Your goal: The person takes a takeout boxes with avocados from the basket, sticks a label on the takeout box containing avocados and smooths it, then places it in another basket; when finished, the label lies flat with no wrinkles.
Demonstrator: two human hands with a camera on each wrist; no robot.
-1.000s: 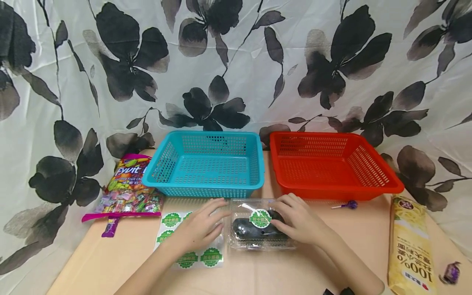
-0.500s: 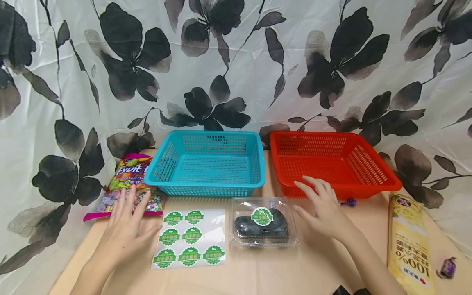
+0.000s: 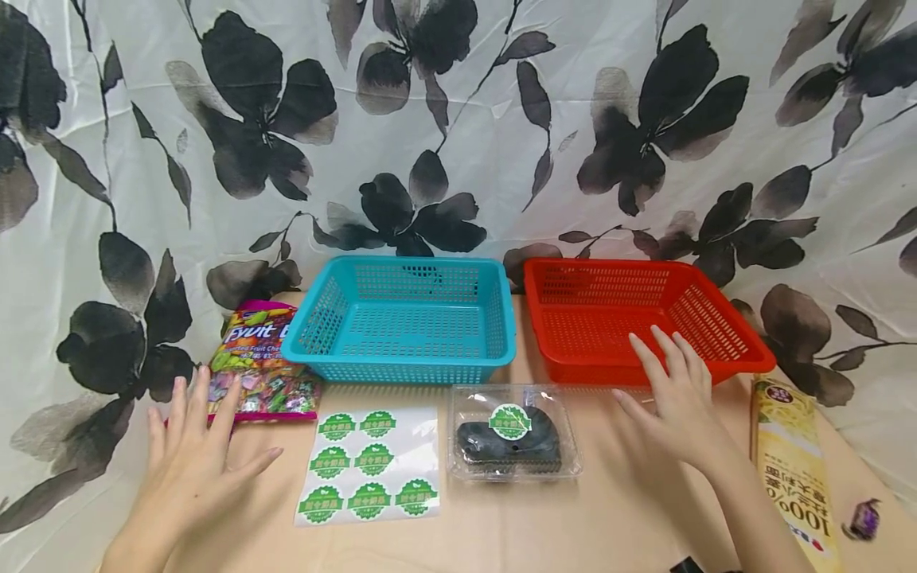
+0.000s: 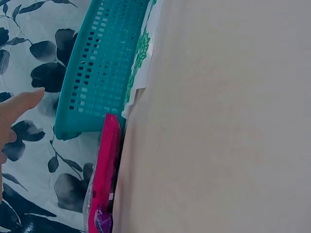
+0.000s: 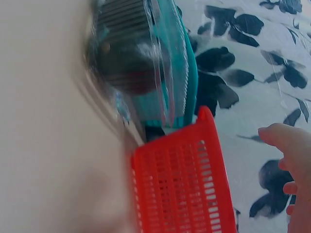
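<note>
A clear plastic clamshell box [image 3: 513,469] with dark eggplant-like produce inside lies mid-table, a round green sticker [image 3: 510,422] on its lid. Left of it is a white sheet [image 3: 415,434] bearing several green round stickers. My left hand [image 3: 189,469] hovers with spread fingers in front of the fruit candy bag [image 3: 261,358], holding nothing. Over by the red basket [image 3: 645,374] my right hand [image 3: 680,406] is raised, fingers spread, also holding nothing. In the right wrist view the clamshell box [image 5: 124,53] looks blurred; each wrist view catches only part of its hand.
A blue basket [image 3: 401,370] stands at the back beside the red one. On the right lie a yellow pasta bag [image 3: 795,469], partly behind my forearm, and a purple wrapped candy [image 3: 864,520]. A floral cloth [image 3: 501,143] hangs behind the table.
Both hands were at the clamshell box one second ago. They have since moved apart, the left hand toward the candy bag and the right hand toward the red basket, uncovering box and sticker sheet.
</note>
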